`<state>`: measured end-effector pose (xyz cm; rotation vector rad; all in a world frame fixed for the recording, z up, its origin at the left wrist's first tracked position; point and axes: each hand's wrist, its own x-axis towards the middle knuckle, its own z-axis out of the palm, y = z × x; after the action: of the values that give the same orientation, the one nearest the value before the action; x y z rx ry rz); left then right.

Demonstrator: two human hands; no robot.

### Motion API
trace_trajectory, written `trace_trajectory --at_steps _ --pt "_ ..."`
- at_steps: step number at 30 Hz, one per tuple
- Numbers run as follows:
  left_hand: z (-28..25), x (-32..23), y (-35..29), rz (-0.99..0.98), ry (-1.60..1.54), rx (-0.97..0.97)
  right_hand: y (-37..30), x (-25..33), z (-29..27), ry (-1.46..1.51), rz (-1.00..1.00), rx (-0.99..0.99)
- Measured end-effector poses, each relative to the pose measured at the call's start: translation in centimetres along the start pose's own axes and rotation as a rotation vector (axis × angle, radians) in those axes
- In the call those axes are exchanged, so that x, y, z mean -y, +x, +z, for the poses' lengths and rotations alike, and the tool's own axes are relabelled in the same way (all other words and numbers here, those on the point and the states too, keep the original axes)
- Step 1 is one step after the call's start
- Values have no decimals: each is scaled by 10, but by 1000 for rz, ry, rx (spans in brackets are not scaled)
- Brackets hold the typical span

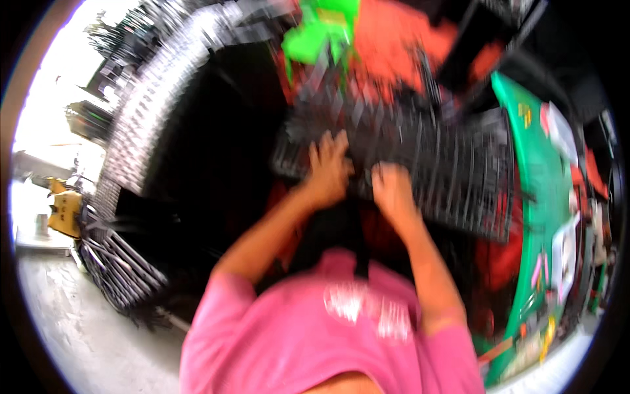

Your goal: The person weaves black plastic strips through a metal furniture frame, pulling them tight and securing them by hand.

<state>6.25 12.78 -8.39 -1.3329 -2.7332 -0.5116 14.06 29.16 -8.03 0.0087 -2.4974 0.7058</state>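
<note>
A pale grey floor shows at lower left, a bright green chair at the top and a green bench along the right. Before the pink shirt is a dark rack of many thin, roughly parallel bars, blurred. At its near edge, the left hand has fingers spread; the right hand curls, its grip unclear.

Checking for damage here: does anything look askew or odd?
Nothing clearly stands out. The black slatted rack at the left hand and right hand looks slanted, but blur hides whether any bars are bent.
</note>
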Motion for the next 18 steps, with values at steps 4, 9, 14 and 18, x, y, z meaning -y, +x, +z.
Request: trace_trajectory --at_steps 4,9,14,18 --pt "16 10 -14 -131 -62 82 1 22 7 39 269 304" --pt "26 12 -5 -111 -178 30 -9 8 20 205 388 276" --pt "35 27 -19 -104 -499 -228 -19 24 16 231 240 88" --pt "10 22 -14 -86 -704 -501 -11 18 31 385 -22 11"
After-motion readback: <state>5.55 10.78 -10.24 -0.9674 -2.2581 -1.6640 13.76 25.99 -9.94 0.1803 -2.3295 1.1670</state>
